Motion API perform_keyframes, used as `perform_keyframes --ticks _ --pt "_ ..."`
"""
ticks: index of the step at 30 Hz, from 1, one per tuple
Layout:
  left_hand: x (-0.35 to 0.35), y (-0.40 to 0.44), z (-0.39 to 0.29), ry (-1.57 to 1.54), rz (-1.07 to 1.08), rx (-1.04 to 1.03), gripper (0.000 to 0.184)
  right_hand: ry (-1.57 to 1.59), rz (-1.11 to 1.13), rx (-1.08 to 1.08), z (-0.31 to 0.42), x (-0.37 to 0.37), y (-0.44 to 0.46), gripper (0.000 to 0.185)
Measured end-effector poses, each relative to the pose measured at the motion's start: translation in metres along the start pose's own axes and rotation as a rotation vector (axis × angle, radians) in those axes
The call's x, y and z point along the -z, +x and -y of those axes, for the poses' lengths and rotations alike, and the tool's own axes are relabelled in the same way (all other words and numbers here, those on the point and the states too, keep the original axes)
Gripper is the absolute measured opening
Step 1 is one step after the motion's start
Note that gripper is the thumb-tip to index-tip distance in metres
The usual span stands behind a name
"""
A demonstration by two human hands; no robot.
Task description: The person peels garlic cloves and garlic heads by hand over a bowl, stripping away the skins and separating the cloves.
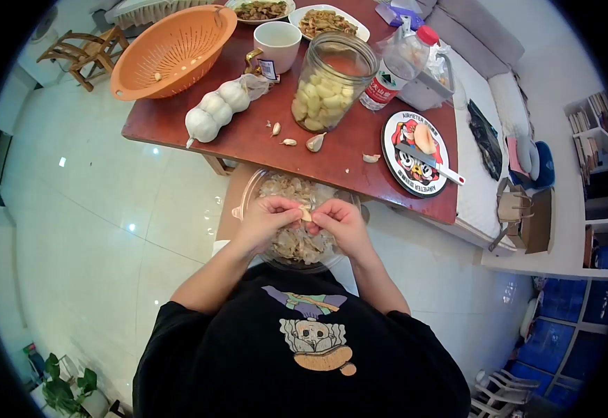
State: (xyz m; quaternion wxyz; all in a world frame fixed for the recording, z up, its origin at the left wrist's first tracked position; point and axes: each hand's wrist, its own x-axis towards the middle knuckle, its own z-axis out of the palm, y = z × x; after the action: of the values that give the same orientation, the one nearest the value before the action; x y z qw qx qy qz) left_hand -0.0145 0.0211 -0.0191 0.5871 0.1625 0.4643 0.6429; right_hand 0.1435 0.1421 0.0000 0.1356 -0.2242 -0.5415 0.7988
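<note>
Between the fingertips of my left hand (274, 217) and my right hand (339, 221) is a garlic clove (306, 214), pinched from both sides. Both hands are over a clear bowl (241, 209) full of papery garlic skins (297, 247). On the table edge beyond lie loose cloves, among them a larger unpeeled clove (316, 142) and a small one (288, 142). A netted row of whole garlic bulbs (218, 110) rests to the left. Behind the cloves stands a glass jar (332, 83) partly filled with peeled cloves.
On the red-brown table (269, 164) are an orange colander (171, 52), a white mug (278, 45), two plates of food, and a bottle with a red cap (394, 76). At right, a round plate (415, 125) holds a knife (433, 164) and a pale piece of food.
</note>
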Motion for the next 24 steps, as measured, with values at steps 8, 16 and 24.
perform_keyframes --ticks 8,16,24 --pt "0.006 0.004 -0.008 -0.029 0.094 0.143 0.022 -0.201 -0.159 0.146 -0.017 -0.004 0.01 0.009" --pt "0.008 0.004 -0.002 -0.173 0.126 0.159 0.016 -0.25 -0.248 0.222 -0.009 -0.013 0.013 0.009" --pt "0.01 0.006 0.003 -0.184 0.029 0.116 0.01 -0.398 -0.18 0.201 -0.01 -0.009 0.002 0.012"
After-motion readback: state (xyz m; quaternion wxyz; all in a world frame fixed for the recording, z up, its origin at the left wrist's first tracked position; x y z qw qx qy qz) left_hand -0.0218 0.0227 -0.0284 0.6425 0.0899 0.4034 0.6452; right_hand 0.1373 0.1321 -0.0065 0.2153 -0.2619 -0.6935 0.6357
